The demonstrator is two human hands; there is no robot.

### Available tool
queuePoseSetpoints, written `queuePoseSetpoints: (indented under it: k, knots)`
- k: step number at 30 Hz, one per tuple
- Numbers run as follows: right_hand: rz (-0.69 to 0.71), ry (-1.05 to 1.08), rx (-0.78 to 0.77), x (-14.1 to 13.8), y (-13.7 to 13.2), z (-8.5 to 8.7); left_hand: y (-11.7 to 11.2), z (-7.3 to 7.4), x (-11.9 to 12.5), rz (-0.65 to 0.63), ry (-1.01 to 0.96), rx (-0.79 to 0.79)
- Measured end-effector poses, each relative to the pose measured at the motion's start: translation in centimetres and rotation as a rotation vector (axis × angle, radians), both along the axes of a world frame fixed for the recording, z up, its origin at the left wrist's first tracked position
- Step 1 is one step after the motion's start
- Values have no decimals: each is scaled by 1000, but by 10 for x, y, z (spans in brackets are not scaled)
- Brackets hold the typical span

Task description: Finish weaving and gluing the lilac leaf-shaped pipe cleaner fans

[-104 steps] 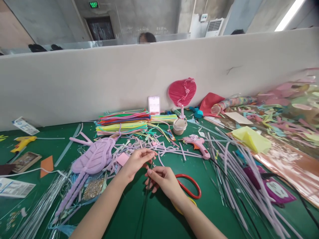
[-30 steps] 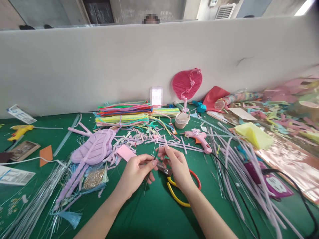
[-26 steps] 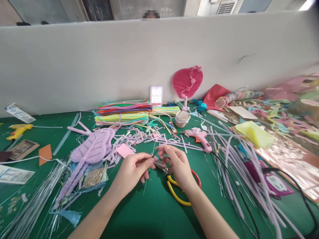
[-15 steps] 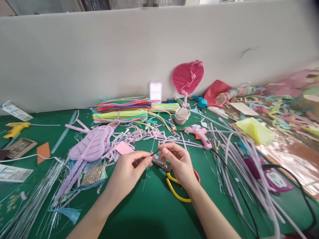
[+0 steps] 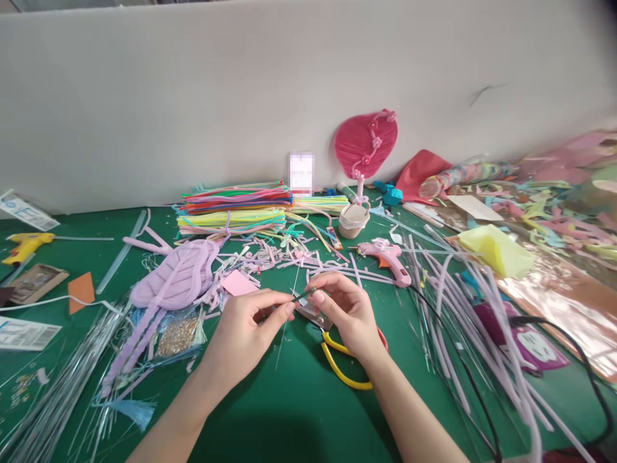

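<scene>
My left hand (image 5: 243,331) and my right hand (image 5: 348,312) meet over the green table (image 5: 289,411), each pinching one end of a short dark green wire piece (image 5: 303,296). A thin pale wire (image 5: 288,315) runs down between the fingertips. Just under my right hand lie yellow-handled pliers (image 5: 342,373) and the red-handled scissors (image 5: 382,337), mostly hidden by the hand.
A lilac leaf-shaped craft (image 5: 173,283) and a pink paper square (image 5: 238,283) lie to the left. Bundled coloured pipe cleaners (image 5: 231,212), a small cup (image 5: 353,222) and a pink glue gun (image 5: 388,254) sit behind. Lilac stems (image 5: 463,308) spread right; clear sticks (image 5: 53,399) lie at the left.
My hands went from holding a long thin wire to pinching a short green piece. The pliers now lie beside the scissors. The view has tilted down, losing the room behind the partition.
</scene>
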State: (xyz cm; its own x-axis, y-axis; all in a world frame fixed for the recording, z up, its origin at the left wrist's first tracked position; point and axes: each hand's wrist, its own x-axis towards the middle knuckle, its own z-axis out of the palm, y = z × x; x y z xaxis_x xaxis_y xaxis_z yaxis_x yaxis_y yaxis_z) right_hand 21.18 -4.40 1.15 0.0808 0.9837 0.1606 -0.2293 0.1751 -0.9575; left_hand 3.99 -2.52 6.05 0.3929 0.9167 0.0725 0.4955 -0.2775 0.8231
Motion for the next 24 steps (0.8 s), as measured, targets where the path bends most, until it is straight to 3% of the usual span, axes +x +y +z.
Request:
queuePoseSetpoints:
  k: [6,10,13,20,24]
  knots:
    - [-205,-381,137,-2,-1,-3,-2,-19,-1,2,176,587]
    - [-206,-463,150,-3,1,-4,-1,-26,2,-31,243,754]
    - [-204,-409,86,2,3,-6,1,-28,3,-32,200,723]
    - [-236,-257,-10,20,10,-10,3,-32,-14,17,179,434]
    - [-179,-123,-62,17,10,-6,1,-27,-23,32,182,324]
